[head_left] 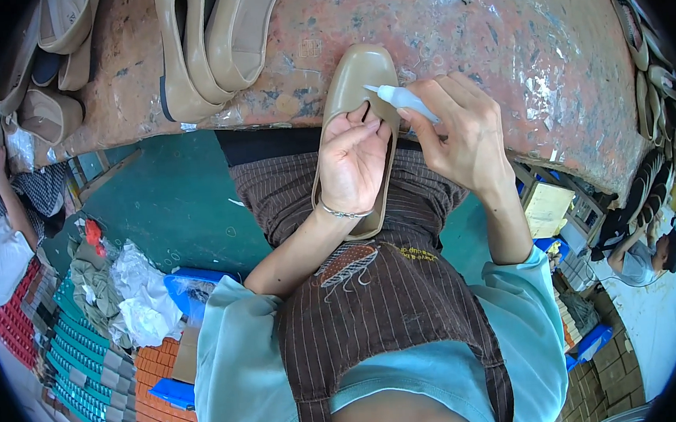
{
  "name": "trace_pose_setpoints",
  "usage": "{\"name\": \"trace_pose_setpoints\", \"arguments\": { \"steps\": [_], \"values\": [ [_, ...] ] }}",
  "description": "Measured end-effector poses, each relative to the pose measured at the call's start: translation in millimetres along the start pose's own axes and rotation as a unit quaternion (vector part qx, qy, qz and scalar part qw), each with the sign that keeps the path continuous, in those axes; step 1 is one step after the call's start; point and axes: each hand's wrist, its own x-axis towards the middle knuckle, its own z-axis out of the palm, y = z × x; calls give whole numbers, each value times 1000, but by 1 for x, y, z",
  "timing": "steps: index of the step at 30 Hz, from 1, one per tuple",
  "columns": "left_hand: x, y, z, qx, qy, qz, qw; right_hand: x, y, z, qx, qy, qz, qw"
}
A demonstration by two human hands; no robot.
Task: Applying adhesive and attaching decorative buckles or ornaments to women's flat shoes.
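Note:
A beige flat shoe lies toe-away at the table's near edge, its heel end toward my body. My left hand reaches into the shoe's opening, with its fingers closed on the upper near the throat. What the fingertips press inside is partly hidden. In my right hand is a small white squeeze bottle with a pointed nozzle, pinched between thumb and fingers. Its tip points left, at or just above the shoe's upper by the throat edge; contact cannot be made out.
The worn, paint-stained table spans the far side. Several beige shoes stand at its left, more shoes at its far right. A blue bin and white plastic bags sit on the left. Other people work at both sides.

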Motion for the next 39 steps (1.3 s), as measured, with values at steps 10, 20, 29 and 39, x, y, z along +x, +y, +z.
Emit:
{"name": "trace_pose_setpoints", "arguments": {
  "steps": [10,20,29,39],
  "values": [
    [3,-2,-10,-40,14,9,999,-21,35,-4,194,97,134,967],
    [1,0,-6,-21,42,13,999,-30,115,23,-43,157,202,966],
    [-2,0,-9,-14,43,22,999,37,186,-45,-27,306,175,935],
    [5,-3,-28,-84,3,16,996,81,248,-42,-114,246,147,951]
  ]
}}
